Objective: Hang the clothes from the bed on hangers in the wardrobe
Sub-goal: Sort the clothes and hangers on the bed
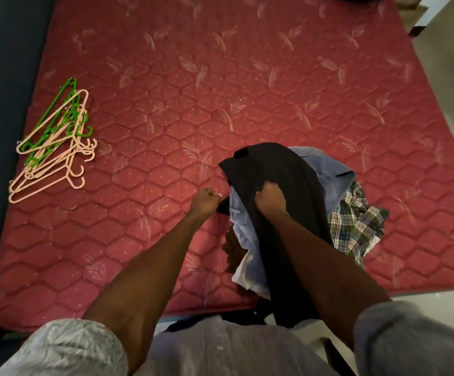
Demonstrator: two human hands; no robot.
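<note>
A pile of clothes lies near the front right of the red quilted mattress (220,90). On top is a dark garment (277,169) that hangs down over the bed's front edge. Under it are a light blue shirt (326,169) and a plaid shirt (356,221). My right hand (270,198) grips the dark garment in a fist at the middle of the pile. My left hand (206,200) is curled and pinches a dark edge of cloth at the pile's left side. A heap of pink and green plastic hangers (55,142) lies at the mattress's left edge.
A dark blue surface (0,104) runs along the left side of the bed. Pale floor (453,85) shows on the right and at the front right corner. The wardrobe is out of view.
</note>
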